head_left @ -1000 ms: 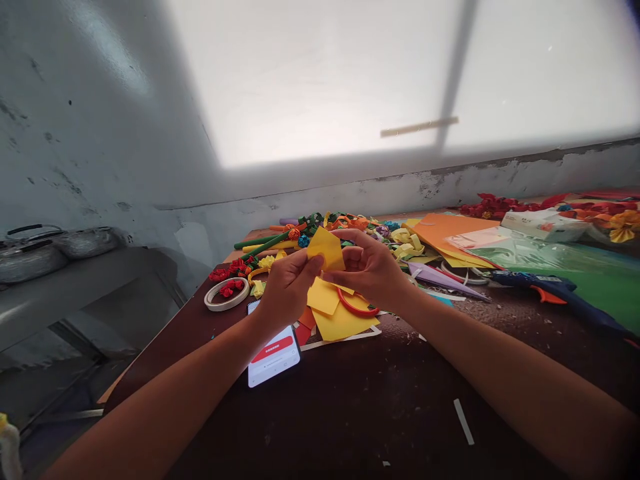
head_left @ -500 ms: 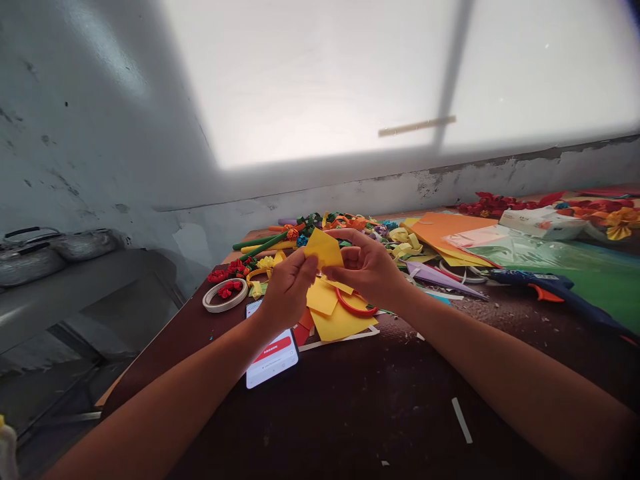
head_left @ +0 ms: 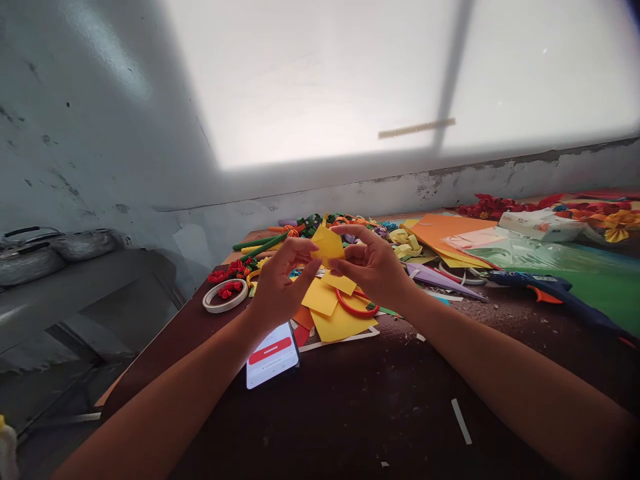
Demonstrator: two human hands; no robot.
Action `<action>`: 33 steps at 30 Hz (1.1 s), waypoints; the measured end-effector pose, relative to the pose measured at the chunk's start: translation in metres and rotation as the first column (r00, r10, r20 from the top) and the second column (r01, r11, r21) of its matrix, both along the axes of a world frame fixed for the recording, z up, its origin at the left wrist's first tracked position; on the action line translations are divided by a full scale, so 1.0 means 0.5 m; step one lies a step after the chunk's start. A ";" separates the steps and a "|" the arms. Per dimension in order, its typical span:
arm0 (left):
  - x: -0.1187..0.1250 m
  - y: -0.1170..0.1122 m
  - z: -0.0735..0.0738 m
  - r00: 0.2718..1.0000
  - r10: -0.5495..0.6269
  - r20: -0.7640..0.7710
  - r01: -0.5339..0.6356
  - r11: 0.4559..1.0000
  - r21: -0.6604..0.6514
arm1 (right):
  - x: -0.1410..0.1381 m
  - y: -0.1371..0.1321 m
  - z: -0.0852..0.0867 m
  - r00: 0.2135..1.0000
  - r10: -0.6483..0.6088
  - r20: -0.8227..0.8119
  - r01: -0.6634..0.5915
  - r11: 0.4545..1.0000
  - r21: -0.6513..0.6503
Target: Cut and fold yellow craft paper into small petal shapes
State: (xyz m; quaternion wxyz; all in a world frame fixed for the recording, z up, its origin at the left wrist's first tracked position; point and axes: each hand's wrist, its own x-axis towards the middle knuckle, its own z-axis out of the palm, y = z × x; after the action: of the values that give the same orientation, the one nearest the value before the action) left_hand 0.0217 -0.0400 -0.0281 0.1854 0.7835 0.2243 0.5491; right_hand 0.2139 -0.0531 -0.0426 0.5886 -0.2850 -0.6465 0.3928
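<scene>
A small piece of yellow paper is held up above the table between both hands. My left hand pinches its left edge with thumb and index finger. On its right edge, my right hand grips it with the thumb below and curled fingers behind. Beneath the hands lie several yellow paper squares and a red ring. A smartphone with a lit screen lies under my left wrist.
A roll of white tape circles a red flower at left. Paper flowers and strips pile up behind. At right lie orange sheets, a purple paper cone, a dark blue glue gun and a tissue pack.
My left hand has shifted slightly left, and its grip has moved to the paper's edge, uncovering more of it. My right hand stays on the paper, its fingers a little more curled.
</scene>
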 end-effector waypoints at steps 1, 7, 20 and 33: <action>0.000 0.000 0.001 1.000 0.010 -0.026 -0.011 0.999 -0.033 | 0.000 -0.002 0.000 0.998 -0.037 0.040 0.036 0.999 0.033; 0.007 -0.004 0.012 0.999 0.023 0.042 -0.012 0.971 -0.240 | -0.002 -0.009 -0.001 0.976 -0.154 0.153 0.128 0.977 0.168; 0.020 -0.012 0.012 0.980 0.064 0.189 0.012 0.927 -0.375 | -0.004 -0.003 -0.001 0.993 -0.070 0.100 0.065 0.997 0.052; 0.017 -0.012 0.003 0.987 0.149 0.064 -0.136 0.975 -0.176 | -0.009 0.000 -0.004 0.998 0.049 0.037 -0.050 0.999 0.012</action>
State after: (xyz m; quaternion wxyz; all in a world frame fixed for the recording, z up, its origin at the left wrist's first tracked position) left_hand 0.0302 -0.0460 -0.0269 0.2204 0.7248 0.3188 0.5696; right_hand 0.2094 -0.0533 -0.0448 0.5686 -0.2723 -0.6665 0.3978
